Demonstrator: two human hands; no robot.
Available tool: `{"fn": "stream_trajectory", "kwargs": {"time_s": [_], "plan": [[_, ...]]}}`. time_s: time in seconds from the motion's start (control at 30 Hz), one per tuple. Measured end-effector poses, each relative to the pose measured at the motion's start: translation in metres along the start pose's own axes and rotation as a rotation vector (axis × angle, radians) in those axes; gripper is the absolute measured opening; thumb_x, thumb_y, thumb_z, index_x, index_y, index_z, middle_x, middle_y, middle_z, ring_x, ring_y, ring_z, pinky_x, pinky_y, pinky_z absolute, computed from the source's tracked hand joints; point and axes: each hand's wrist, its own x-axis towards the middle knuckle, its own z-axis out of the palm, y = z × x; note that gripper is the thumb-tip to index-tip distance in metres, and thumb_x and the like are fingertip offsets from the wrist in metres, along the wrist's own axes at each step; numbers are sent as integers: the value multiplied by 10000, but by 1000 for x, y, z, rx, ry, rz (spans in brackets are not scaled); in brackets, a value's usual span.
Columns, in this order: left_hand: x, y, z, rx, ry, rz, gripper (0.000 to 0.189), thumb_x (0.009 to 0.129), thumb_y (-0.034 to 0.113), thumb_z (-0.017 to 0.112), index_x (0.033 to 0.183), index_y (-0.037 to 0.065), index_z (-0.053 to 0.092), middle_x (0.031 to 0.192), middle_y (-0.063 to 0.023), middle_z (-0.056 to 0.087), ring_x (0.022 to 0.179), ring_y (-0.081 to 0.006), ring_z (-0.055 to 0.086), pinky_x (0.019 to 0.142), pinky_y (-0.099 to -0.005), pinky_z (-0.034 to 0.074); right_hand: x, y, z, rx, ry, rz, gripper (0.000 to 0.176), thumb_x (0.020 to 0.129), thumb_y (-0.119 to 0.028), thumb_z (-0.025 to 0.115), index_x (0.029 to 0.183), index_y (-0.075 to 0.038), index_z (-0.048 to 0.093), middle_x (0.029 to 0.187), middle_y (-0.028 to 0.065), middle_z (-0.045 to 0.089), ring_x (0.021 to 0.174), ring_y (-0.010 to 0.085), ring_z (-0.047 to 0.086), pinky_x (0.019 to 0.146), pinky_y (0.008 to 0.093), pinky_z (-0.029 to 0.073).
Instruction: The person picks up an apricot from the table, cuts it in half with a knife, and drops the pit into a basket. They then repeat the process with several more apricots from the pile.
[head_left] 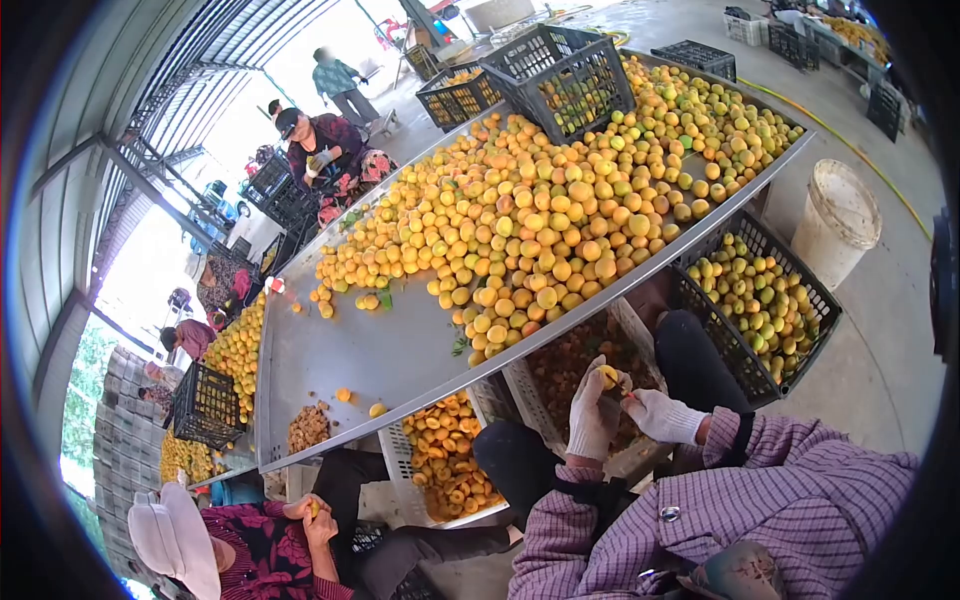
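My left hand (594, 412), in a white knit glove, is closed on a yellow apricot (608, 376) held up at the fingertips. Close to its right side, my right hand (664, 415), also gloved, has its fingers pinched around a small thing with a reddish end, too small to name. Both hands are above a crate of brownish pits and scraps (582, 362), between my knees. Beyond them, a large heap of apricots (540, 215) covers much of the metal table (350, 370).
A white crate of split apricots (445, 450) stands left of my knee. At right are a black crate of greenish apricots (755, 300) and a white bucket (838, 220). A co-worker in a white hat (172, 535) sits at lower left. A black crate (560, 80) rests on the heap.
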Motion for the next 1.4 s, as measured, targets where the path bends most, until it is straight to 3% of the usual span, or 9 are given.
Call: {"fn": "stream_trajectory", "kwargs": {"time_s": [0.07,0.13,0.2,0.33,0.47,0.6,0.87,1.13,1.4], "plan": [[3,-10,-5,-119,-48,-98,446,1048,377,587,1338,39,567,1179,-99,634,1099,-254,620,1011,-393,496,9,4,7,-16,12,88,465,1069,-389,444,1202,25,611,1082,309,680,1039,470,658,884,475,513],[4,-13,-1,-40,1,-77,454,1058,391,564,1355,48,564,1218,-88,629,1141,-246,606,1030,-401,489,23,16,11,32,205,-226,452,1046,-386,450,1212,3,608,1121,324,671,1066,519,625,919,539,502],[10,-10,-5,93,-73,49,427,1071,334,535,1377,38,554,1249,-68,627,1171,-226,593,1072,-390,459,34,21,7,34,198,-283,431,1044,-373,453,1186,4,606,1060,315,683,1040,526,625,886,557,499],[7,1,-4,143,-115,113,379,1045,233,565,1314,-34,561,1105,-107,665,1031,-207,637,958,-345,499,7,-6,-13,38,-10,-95,457,1051,-404,465,1204,7,594,978,305,692,1014,498,650,851,524,504],[2,-16,1,42,-9,22,389,1056,247,570,1336,-23,544,1104,-140,665,1041,-242,648,973,-365,523,11,19,12,89,63,63,483,1052,-438,480,1172,7,627,986,294,699,988,475,670,801,502,538],[12,-12,6,95,49,19,403,1068,257,561,1363,-16,531,1118,-143,663,1038,-249,651,977,-377,537,18,12,-1,-14,80,-15,382,1059,-343,522,1144,14,631,912,259,688,890,427,692,753,467,529],[10,-18,0,-110,95,-46,443,1039,367,616,1288,2,589,1066,-106,658,1014,-235,641,960,-387,524,4,8,-1,-144,11,80,501,1045,-456,493,1231,2,576,981,285,711,959,463,692,796,517,559],[15,-17,-6,-157,54,-94,466,1008,440,646,1188,12,613,999,-95,647,970,-251,623,966,-399,504,22,8,-8,-13,-22,-35,404,1048,-381,525,1108,1,639,931,260,696,925,427,690,780,481,532],[15,-17,-7,-311,7,-150,552,1026,535,555,1140,0,630,968,-111,656,1003,-314,608,985,-465,488,-9,-10,-10,-254,14,100,402,1040,-399,526,1131,-17,608,944,272,703,934,448,693,788,513,546]]}}
